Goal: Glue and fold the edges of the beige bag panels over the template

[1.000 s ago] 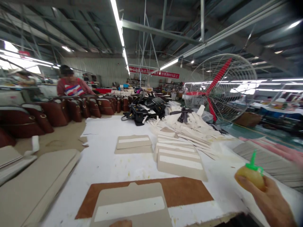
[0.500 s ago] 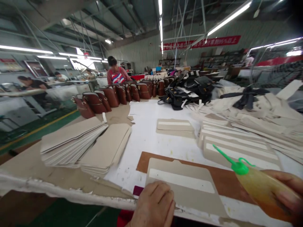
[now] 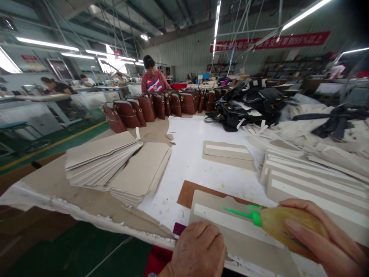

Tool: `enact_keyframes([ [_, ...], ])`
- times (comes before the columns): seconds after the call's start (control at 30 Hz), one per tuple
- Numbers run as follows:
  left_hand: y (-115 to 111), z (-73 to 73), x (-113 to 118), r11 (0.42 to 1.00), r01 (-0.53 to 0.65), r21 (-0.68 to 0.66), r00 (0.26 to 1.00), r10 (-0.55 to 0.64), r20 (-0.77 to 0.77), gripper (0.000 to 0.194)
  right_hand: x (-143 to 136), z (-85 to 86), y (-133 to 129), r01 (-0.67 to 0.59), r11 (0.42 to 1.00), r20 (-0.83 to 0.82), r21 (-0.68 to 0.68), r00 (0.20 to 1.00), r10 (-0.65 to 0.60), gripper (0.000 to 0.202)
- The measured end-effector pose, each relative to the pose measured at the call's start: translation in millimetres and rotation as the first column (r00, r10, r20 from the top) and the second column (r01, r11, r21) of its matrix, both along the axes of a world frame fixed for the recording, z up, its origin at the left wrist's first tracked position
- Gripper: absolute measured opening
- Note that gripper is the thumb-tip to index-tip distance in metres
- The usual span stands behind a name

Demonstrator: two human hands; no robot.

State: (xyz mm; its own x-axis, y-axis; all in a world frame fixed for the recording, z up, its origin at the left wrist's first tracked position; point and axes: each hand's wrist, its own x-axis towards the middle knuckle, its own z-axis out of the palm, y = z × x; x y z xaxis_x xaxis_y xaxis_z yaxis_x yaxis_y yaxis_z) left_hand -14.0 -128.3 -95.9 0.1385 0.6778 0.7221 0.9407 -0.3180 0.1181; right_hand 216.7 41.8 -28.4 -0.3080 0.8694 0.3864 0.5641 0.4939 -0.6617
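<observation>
The right hand [image 3: 323, 234] is grasping a bottle [image 3: 285, 225] around its body. The bottle is above the right part of a beige panel [image 3: 248, 246], and its long axis is lying aslant, nearly level, with the green nozzle [image 3: 240, 214] pointing to the left and slightly away. I cannot tell if the nozzle tip touches the white strip [image 3: 213, 215]. The left hand [image 3: 198, 244] rests back upward at the panel's near left corner, with fingers bent; its fingertips are hard to see, so I cannot say if they grip. It hides this corner and part of a purple thing [image 3: 178, 228]. A brown sheet [image 3: 186, 194] is mostly covered by the panel. The table edge runs close to the left hand. Behind, white paper [image 3: 184, 165] gives open room between 2 stacks on the left [image 3: 144, 165] and overlapping panels on the right [image 3: 311, 186].
</observation>
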Motion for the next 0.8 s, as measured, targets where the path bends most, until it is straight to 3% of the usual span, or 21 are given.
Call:
enact_keyframes([
  [0.1, -1, 2.0, 0, 1.0, 0.0, -0.016, 1.0, 0.0, -0.017, 0.014, -13, 9.6, 0, -0.124, 0.989, -0.003, -0.079, 0.992, 0.124, 0.059],
  [0.4, 1, 4.7, 0, 1.0, -0.022, -0.005, 0.998, 0.021, -0.067, 0.015, -39, 16.8, 10, -0.22, 0.958, -0.072, -0.182, 0.975, 0.21, 0.06],
  [0.6, 3, 3.8, 1, 0.998, -0.032, 0.054, 0.995, 0.036, -0.088, 0.017, -61, 34.0, -5, -0.208, 0.975, 0.054, -0.082, 0.976, 0.213, 0.06],
  [0.8, 4, 5.3, 1, 0.996, -0.039, 0.082, 0.993, 0.048, -0.109, 0.019, -94, 46.0, -7, -0.367, 0.93, 0.168, -0.025, 0.916, 0.366, 0.044],
])
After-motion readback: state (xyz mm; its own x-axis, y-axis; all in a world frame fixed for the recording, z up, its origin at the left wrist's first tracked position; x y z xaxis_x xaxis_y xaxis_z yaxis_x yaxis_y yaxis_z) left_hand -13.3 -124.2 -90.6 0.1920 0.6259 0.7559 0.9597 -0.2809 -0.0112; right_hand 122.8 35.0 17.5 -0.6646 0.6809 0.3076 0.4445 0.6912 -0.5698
